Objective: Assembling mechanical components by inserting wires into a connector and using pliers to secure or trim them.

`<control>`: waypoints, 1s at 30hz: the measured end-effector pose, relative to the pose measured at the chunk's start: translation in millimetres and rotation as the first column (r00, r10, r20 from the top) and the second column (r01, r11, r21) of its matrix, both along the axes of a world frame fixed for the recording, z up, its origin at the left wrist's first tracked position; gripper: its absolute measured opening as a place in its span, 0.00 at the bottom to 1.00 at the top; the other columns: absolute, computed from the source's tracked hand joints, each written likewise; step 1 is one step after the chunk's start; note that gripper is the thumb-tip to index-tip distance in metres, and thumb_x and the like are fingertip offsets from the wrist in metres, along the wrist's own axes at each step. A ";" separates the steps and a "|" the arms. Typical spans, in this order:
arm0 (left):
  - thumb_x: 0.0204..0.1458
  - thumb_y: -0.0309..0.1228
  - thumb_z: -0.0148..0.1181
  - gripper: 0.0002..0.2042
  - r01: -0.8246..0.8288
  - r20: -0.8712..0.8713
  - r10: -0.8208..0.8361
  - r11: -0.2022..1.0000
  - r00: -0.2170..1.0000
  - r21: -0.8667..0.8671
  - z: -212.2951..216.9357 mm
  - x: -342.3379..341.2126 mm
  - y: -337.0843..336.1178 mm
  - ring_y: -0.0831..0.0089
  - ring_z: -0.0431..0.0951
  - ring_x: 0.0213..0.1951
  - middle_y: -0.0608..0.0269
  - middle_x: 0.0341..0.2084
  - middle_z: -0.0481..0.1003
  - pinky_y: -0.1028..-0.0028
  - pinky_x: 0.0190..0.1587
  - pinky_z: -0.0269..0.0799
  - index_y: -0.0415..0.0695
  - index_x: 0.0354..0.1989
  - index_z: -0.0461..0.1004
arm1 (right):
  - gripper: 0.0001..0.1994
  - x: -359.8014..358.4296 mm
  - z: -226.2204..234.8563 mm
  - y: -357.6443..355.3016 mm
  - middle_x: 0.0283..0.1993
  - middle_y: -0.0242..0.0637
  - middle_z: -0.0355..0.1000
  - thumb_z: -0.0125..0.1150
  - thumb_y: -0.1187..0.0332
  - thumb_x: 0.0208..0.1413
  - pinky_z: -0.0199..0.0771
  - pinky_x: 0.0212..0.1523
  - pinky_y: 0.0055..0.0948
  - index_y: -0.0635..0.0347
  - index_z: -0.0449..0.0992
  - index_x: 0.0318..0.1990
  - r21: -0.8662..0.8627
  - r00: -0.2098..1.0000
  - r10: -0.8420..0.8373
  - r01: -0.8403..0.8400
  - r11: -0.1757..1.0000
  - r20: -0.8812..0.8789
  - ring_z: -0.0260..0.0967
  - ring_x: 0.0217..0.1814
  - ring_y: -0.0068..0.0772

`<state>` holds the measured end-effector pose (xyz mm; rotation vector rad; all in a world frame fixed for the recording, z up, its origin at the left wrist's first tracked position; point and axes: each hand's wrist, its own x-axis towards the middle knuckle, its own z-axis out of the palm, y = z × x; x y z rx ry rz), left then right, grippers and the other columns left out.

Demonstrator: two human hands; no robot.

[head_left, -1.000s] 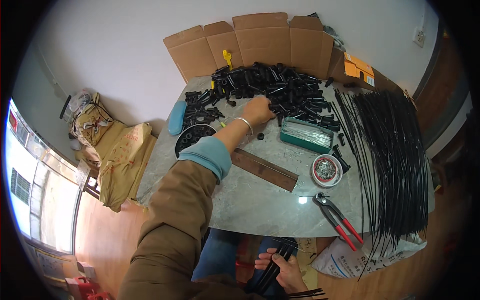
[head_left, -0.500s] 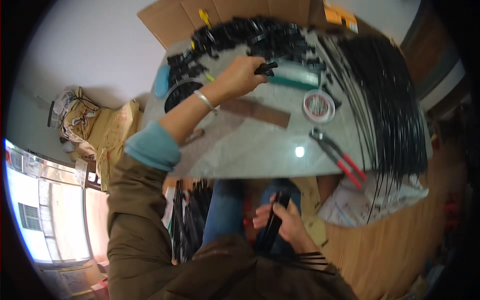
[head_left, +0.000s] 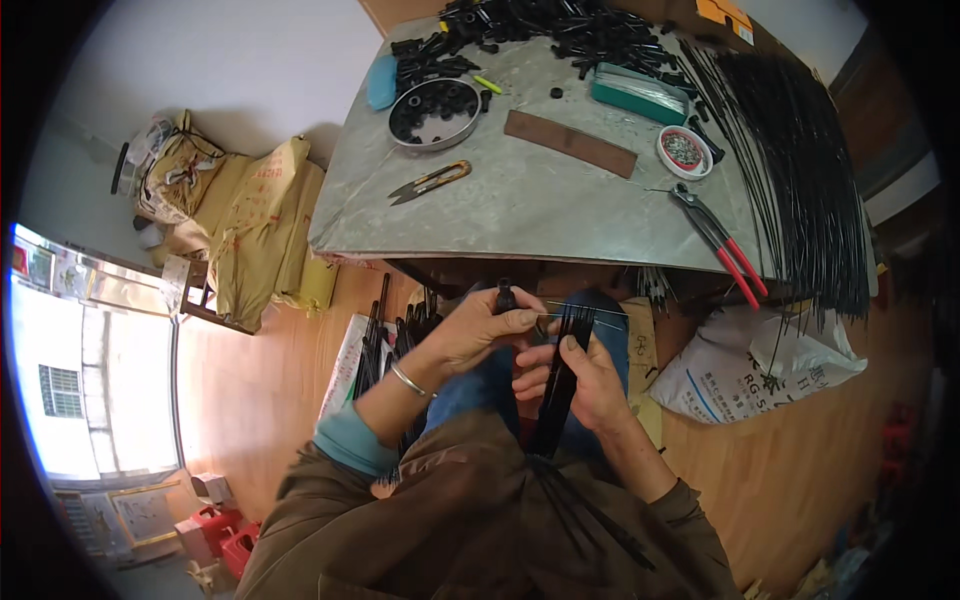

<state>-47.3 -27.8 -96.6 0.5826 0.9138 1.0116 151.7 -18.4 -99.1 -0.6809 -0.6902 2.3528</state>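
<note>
Over my lap, my right hand (head_left: 590, 380) is closed round a bundle of thin black rods (head_left: 562, 395), its thumb pressed on the near face. The bundle stands roughly upright, and its lower end reaches my jacket. Close beside it on the left, my left hand (head_left: 470, 330) pinches a small black plastic fitting (head_left: 506, 297) between thumb and fingers. A thin wire (head_left: 585, 307) runs from the left fingertips across the top of the bundle. Whether the wire passes round the rods, I cannot tell. Some loose black rods (head_left: 590, 515) lie against my jacket.
On the stone-topped table (head_left: 450, 225) are thread snips (head_left: 432, 183), a metal bowl (head_left: 470, 133) of black rings, a brown bar (head_left: 570, 143), a green box (head_left: 640, 97) of wires, a white tub (head_left: 686, 152) of metal bits, red-handled pincers (head_left: 718, 245), black fittings (head_left: 600, 40) and long black rods (head_left: 800, 170).
My left hand has come down from the far side of the table to my right hand, carrying black fittings. The view has tilted lower. My right hand still grips the rods.
</note>
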 end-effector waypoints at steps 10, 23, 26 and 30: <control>0.54 0.29 0.61 0.12 -0.199 0.168 0.184 0.977 0.968 0.080 5.4 18.9 5.8 0.72 0.76 0.38 0.60 0.35 0.75 0.73 0.41 0.76 0.39 0.45 0.71 | 0.11 -8.9 9.6 -11.1 0.37 0.42 0.70 0.47 0.66 0.63 0.83 0.30 0.40 0.61 0.64 0.49 0.119 0.975 -0.171 0.155 0.981 0.141 0.75 0.29 0.35; 0.53 0.26 0.61 0.11 -0.192 -0.001 0.194 0.974 0.981 0.122 16.1 27.8 18.1 0.71 0.79 0.37 0.61 0.33 0.77 0.72 0.37 0.78 0.40 0.44 0.72 | 0.11 -1.8 14.7 -11.2 0.34 0.35 0.67 0.50 0.65 0.63 0.84 0.31 0.36 0.64 0.63 0.45 0.171 0.983 -0.159 0.141 0.975 0.093 0.72 0.29 0.26; 0.53 0.26 0.62 0.10 -0.189 -0.033 0.195 0.971 0.980 0.149 18.1 30.0 20.5 0.72 0.79 0.37 0.61 0.33 0.77 0.72 0.38 0.78 0.39 0.43 0.73 | 0.12 -0.7 9.3 -10.0 0.34 0.35 0.66 0.49 0.64 0.64 0.83 0.32 0.35 0.64 0.63 0.44 0.112 0.992 -0.123 0.118 0.987 0.038 0.71 0.29 0.25; 0.52 0.25 0.63 0.11 -0.180 -0.062 0.195 0.964 0.979 0.194 16.1 33.5 22.7 0.72 0.78 0.36 0.60 0.33 0.77 0.74 0.41 0.76 0.38 0.42 0.73 | 0.12 1.8 9.8 -7.4 0.29 0.34 0.66 0.48 0.63 0.64 0.83 0.32 0.37 0.64 0.64 0.37 0.086 0.995 -0.077 0.071 0.994 0.062 0.69 0.27 0.24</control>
